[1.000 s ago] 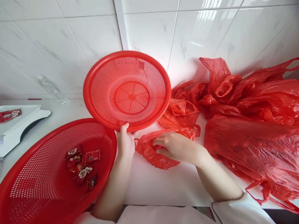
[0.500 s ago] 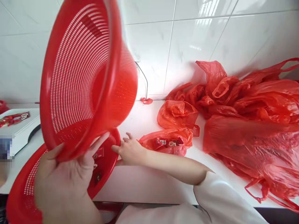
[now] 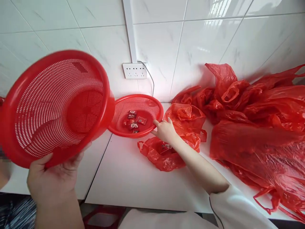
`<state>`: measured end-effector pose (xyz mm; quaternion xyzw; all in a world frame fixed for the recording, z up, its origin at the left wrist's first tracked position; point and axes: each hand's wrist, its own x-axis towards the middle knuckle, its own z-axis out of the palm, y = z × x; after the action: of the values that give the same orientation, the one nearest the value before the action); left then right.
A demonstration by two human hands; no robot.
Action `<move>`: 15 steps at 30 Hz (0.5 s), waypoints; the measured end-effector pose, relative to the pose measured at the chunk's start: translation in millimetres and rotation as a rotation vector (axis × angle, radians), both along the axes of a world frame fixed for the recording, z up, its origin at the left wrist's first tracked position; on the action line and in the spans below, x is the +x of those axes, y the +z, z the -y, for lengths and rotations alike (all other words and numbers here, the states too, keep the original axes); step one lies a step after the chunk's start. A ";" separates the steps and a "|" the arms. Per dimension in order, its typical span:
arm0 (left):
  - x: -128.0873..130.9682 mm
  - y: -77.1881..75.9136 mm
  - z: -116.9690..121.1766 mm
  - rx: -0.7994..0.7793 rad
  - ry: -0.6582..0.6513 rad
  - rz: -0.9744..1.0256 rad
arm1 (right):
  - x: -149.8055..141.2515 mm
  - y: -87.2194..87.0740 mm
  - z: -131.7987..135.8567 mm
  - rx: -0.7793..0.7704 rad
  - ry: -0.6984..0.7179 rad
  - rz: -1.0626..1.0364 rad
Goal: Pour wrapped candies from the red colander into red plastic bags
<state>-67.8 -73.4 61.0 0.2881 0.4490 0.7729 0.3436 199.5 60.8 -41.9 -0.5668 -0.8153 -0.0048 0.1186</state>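
My left hand (image 3: 56, 176) grips the lower rim of a red perforated plastic basket (image 3: 85, 109), thumb over the edge and fingers underneath. This basket is held up and tilted toward me, with nothing visible inside. On the table by the wall, a second red basket (image 3: 159, 108) holds several small wrapped packets (image 3: 134, 124) at its bottom. My right hand (image 3: 165, 130) has its fingers closed on that basket's right rim. Below my right forearm is a red plastic bag (image 3: 164, 162) with dark red packets (image 3: 166, 147) showing in its opening.
Crumpled red plastic bags (image 3: 257, 140) cover the right side of the white table (image 3: 133, 178). A socket strip (image 3: 135, 70) with a cable is on the tiled wall. A red stool (image 3: 105, 216) shows under the table edge. At far left, part of another person (image 3: 3, 175) appears.
The basket in my left hand has lowered and moved left, its opening turned toward me. The basket with packets has moved right and back toward the wall, with my right hand at its rim.
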 end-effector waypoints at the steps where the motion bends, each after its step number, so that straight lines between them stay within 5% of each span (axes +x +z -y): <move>1: -7.9 -8.7 -3.0 0.031 0.007 -0.058 | 2.0 -1.0 -1.5 0.002 -0.016 -0.005; 4: -39.3 -38.4 -7.7 -0.046 0.006 -0.042 | 2.8 -4.2 -4.1 0.008 -0.038 -0.024; 6: -58.6 -56.6 -12.2 -0.130 0.142 0.037 | 1.4 -5.9 -4.7 -0.003 -0.040 -0.033; 8: -72.3 -70.8 -17.9 -0.158 0.095 0.061 | 1.2 -6.4 -3.9 -0.035 -0.023 -0.058; 15: -94.8 -91.1 -34.9 -0.288 0.262 0.013 | 29.5 9.3 16.4 -0.130 0.110 -0.236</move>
<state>-162.5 -38.6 -30.1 0.1698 0.5863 0.7407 0.2806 229.0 44.4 -32.7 -0.5242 -0.8242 0.1211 0.1766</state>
